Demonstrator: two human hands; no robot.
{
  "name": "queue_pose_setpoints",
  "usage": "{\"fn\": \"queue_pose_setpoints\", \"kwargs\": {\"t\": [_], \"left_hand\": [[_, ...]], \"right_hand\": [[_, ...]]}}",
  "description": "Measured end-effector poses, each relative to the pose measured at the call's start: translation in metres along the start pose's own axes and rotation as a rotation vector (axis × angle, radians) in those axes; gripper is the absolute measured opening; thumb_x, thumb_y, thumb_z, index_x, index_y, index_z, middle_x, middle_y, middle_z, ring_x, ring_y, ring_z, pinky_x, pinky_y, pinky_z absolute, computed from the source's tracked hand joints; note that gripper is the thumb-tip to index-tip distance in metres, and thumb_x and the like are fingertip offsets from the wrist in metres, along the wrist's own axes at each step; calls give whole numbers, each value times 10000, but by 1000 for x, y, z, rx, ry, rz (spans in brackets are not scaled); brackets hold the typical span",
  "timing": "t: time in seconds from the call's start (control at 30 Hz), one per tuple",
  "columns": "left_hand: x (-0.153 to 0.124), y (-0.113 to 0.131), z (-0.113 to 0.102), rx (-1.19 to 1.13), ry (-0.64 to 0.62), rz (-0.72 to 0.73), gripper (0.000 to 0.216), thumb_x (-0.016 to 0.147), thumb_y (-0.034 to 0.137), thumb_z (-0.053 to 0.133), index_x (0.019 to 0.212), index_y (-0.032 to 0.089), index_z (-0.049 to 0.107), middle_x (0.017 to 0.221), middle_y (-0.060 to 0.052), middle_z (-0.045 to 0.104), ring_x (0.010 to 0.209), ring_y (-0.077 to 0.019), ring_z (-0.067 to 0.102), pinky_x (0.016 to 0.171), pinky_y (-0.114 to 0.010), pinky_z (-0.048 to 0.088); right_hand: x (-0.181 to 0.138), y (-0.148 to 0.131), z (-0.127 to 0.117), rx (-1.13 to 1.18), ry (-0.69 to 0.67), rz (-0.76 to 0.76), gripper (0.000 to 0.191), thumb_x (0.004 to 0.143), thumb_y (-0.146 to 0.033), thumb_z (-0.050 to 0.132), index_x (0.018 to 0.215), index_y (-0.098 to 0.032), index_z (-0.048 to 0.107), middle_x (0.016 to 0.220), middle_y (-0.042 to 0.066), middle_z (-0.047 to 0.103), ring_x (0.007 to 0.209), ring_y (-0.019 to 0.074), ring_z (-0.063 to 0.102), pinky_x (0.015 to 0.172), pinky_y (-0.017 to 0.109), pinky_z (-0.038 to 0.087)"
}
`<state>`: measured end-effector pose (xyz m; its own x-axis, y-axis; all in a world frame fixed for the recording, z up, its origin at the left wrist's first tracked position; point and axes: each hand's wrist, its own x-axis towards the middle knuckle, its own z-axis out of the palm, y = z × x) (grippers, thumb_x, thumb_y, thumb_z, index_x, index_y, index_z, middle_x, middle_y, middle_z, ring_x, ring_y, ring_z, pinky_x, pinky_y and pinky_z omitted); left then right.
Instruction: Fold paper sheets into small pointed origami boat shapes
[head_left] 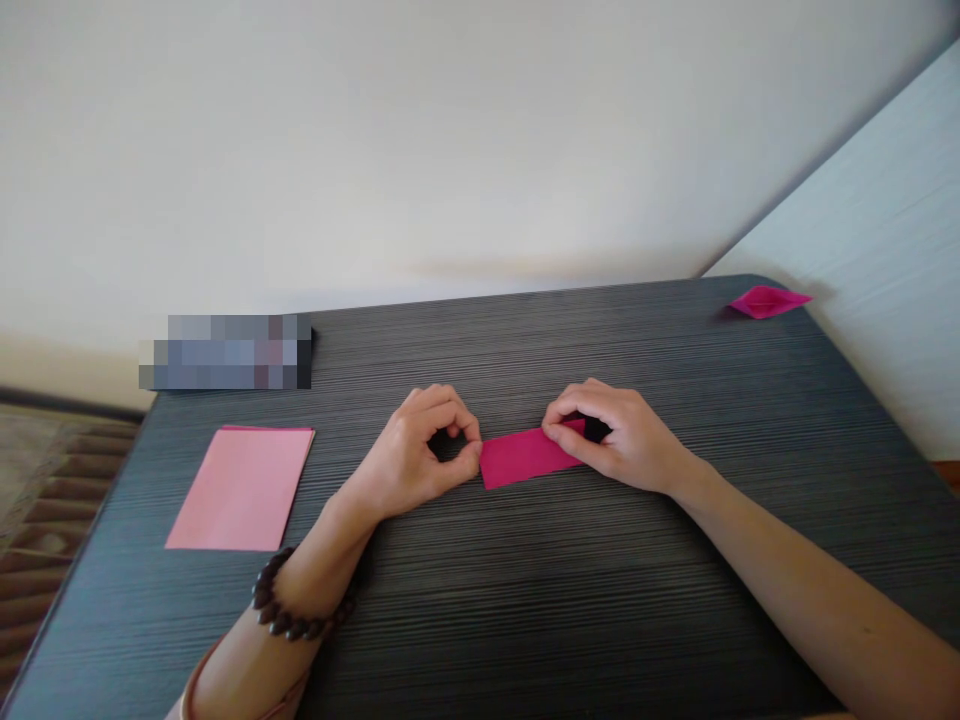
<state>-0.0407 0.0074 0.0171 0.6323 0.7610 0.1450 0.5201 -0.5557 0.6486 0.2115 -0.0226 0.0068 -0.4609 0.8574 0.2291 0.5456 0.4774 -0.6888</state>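
Note:
A strip of magenta paper [521,458], apparently folded, lies lengthwise between my hands just above or on the dark table. My left hand [431,445] pinches its left end with thumb and forefinger; a beaded bracelet circles that wrist. At the other end, my right hand [611,432] is closed on the paper's upper edge, thumb in front. The fingertips cover small parts of both ends.
A stack of pink square paper [240,490] lies at the left of the dark table [480,620]. Behind it sits a blurred-out box-like object [232,355]. A folded magenta paper piece [769,300] rests at the far right corner. The pale wall [450,130] borders the back edge.

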Motion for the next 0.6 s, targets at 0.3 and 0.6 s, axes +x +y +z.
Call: {"fn": "queue_pose_setpoints", "kwargs": {"t": [0.3,0.6], "left_hand": [[2,8,7,26,47,-9,163,856,242,553,1003,178,584,979,-56,558,934,-179,515,842,-340,400],[0,0,20,214,-23,79,172,907,284,515,953,265,680,978,-46,536,933,-192,450,829,-361,370]], "right_hand": [[2,-1,7,-48,-27,49,63,865,-221,549,848,-197,605,811,-13,664,713,117,564,735,291,366],[2,-6,12,-162,34,212,151,815,-362,653,821,-212,640,744,-23,624,735,139,538,708,300,319]]}}
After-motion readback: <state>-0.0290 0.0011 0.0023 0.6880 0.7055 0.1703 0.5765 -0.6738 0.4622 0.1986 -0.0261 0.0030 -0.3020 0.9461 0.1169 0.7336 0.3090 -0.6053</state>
